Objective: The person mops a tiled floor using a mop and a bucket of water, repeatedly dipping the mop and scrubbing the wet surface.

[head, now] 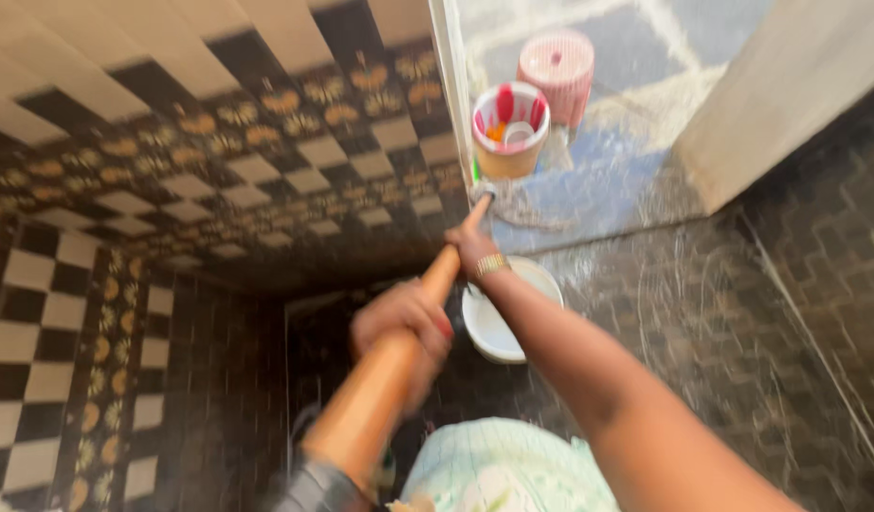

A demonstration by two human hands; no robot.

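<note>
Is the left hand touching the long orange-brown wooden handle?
Touching. The head view shows the left hand wrapped around the long orange-brown wooden handle, with its fingers closed over the shaft and no gap visible.

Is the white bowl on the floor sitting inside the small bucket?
No: the white bowl lies on the dark tiled floor beside the right hand, apart from the small bucket.

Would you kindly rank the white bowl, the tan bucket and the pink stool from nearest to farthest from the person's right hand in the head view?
From the right hand, gripping the wooden handle:
1. White bowl, on the dark floor just below the wrist.
2. Tan bucket, farther up by the doorway.
3. Pink stool, beyond the bucket on the blue-and-white floor.
</note>
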